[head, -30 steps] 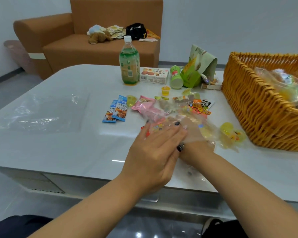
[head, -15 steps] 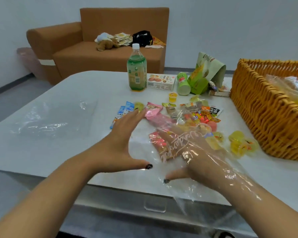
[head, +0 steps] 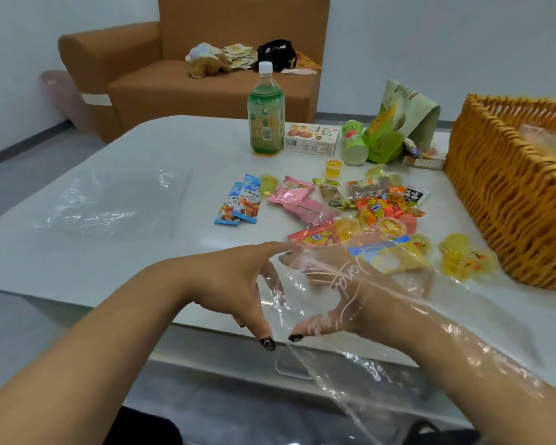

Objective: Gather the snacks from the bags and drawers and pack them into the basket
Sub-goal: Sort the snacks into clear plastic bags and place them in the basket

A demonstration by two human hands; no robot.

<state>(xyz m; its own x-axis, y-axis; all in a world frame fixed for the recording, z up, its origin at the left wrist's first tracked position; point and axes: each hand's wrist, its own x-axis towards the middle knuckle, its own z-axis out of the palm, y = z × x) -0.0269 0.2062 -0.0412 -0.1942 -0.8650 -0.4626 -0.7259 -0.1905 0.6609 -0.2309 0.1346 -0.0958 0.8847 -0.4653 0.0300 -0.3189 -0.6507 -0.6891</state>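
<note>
My right hand [head: 360, 297] lies inside a clear plastic bag [head: 350, 380] with white lettering, fingers stretched flat toward a pile of snack packets [head: 382, 207] on the white table [head: 77, 268]. My left hand [head: 231, 284] is at the bag's mouth, its fingers spread and touching the film, the index finger pointing at a red packet [head: 315, 236]. Yellow jelly cups [head: 463, 261] lie beside the wicker basket [head: 511, 200] at the right, which holds a bagged item. Blue sachets [head: 241, 200] and pink packets [head: 296, 197] lie further left.
A green drink bottle [head: 266, 120], a biscuit box [head: 312, 139], a green tube [head: 353, 142] and a green paper bag [head: 395, 123] stand at the table's far side. Another clear bag [head: 109, 200] lies flat on the left. A brown sofa [head: 174, 85] stands behind.
My left hand has come off the right hand and moved to the bag's mouth. My right hand now lies deeper in the clear bag, which covers the forearm.
</note>
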